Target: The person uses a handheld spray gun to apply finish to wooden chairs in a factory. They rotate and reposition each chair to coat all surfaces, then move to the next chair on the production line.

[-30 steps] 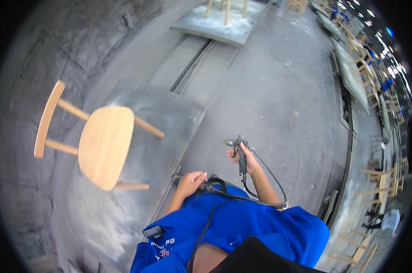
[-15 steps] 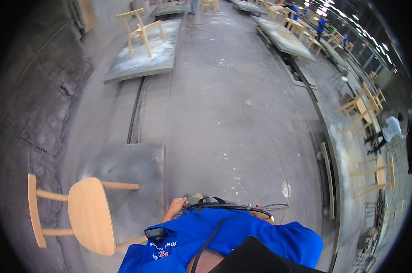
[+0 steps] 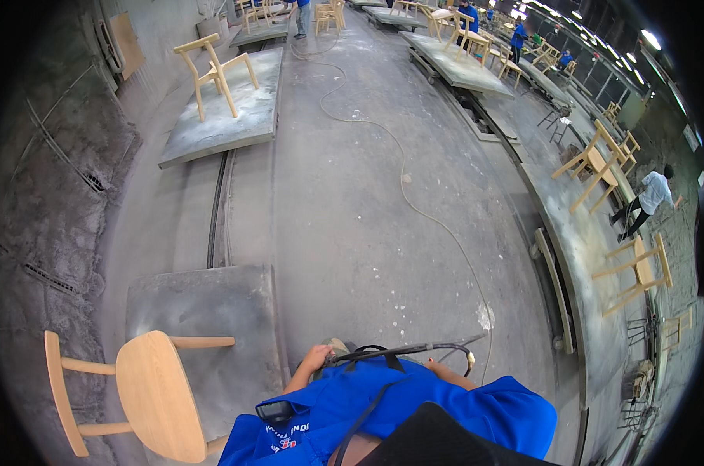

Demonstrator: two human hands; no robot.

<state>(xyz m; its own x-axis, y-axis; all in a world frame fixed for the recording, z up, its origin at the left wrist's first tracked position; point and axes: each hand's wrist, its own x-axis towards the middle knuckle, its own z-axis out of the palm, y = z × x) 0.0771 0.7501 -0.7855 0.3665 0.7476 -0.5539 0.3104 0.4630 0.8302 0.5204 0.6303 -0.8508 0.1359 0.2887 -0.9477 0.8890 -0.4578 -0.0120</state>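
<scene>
My left hand [image 3: 318, 358] is at my waist, its fingers curled at the end of a black hose [image 3: 383, 351] that runs across my front. My right hand [image 3: 436, 366] is beside the hose's looped end, mostly hidden behind it, so its fingers do not show clearly. A light wooden chair [image 3: 159, 396] with a rounded seat and a curved backrest lies tilted on the grey platform [image 3: 204, 291] to my left, apart from both hands.
Another wooden chair [image 3: 216, 76] stands on a farther platform [image 3: 220, 136]. A thin hose [image 3: 405, 177] snakes along the floor. At right, a long platform [image 3: 550, 210] carries chairs, with a person [image 3: 648, 200] beyond it. Floor rails [image 3: 218, 210] run ahead.
The view has tilted up and turned slightly right, so the surroundings sit lower and further left. More of my right forearm shows. The near chair stays on its platform.
</scene>
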